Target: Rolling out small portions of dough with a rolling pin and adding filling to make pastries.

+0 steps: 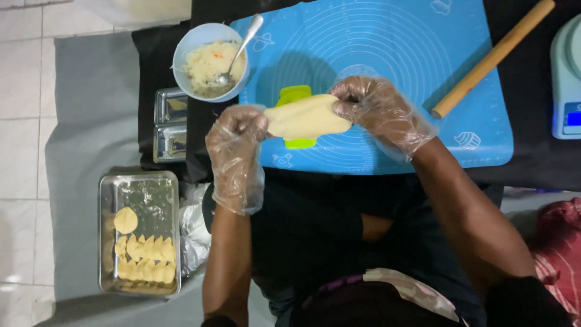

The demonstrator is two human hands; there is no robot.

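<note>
I note both crinkly plastic-gloved hands, left hand [237, 136] and right hand [369, 106], fingers pinched on a smooth pale oval dough sheet [307, 117] above a green mould [295, 97] on the blue silicone mat [393, 79].

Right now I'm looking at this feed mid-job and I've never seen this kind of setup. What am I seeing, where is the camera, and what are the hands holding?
There is no machine: a person works with two hands in clear plastic gloves. The one picture comes from a camera on their head, looking down.

The left hand and right hand each grip an end of a flat piece of pale dough, held over a green mould. Under it lies a blue baking mat.

On the mat's edge stands a bowl of filling with a spoon; a wooden rolling pin lies to the right, beside a scale. Lower left, a metal tray holds folded dough pieces.
</note>
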